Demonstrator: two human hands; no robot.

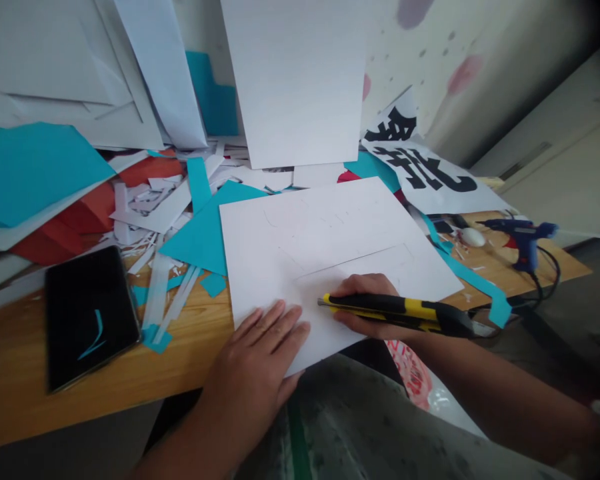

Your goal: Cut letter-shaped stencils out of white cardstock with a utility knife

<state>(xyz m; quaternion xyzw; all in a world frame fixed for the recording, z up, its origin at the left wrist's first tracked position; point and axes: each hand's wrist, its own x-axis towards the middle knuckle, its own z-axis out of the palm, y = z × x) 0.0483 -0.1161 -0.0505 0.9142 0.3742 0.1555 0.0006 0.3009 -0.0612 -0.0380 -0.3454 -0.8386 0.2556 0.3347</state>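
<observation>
A white sheet of board [260, 240] lies on the wooden table and reaches over its front edge. Faint lines and one long, darker slanting line mark its surface. My left hand [260, 353] rests flat on the sheet's lower left part, fingers stretched out, with the thumb at the front edge. In my right hand [365, 307] is a black and yellow utility knife [405, 312], gripped with its metal tip pointing left. The tip hovers over or touches the sheet; I cannot tell which. Whether any blade sticks out is too small to make out.
A black tablet or phone [90, 317] lies at left on the table [190, 360]. Paper scraps [150, 207] and blue card [200, 233] surround the sheet. A white board [300, 80] leans behind. At right are a blue glue gun [525, 240] with its cord and lettered paper [430, 170].
</observation>
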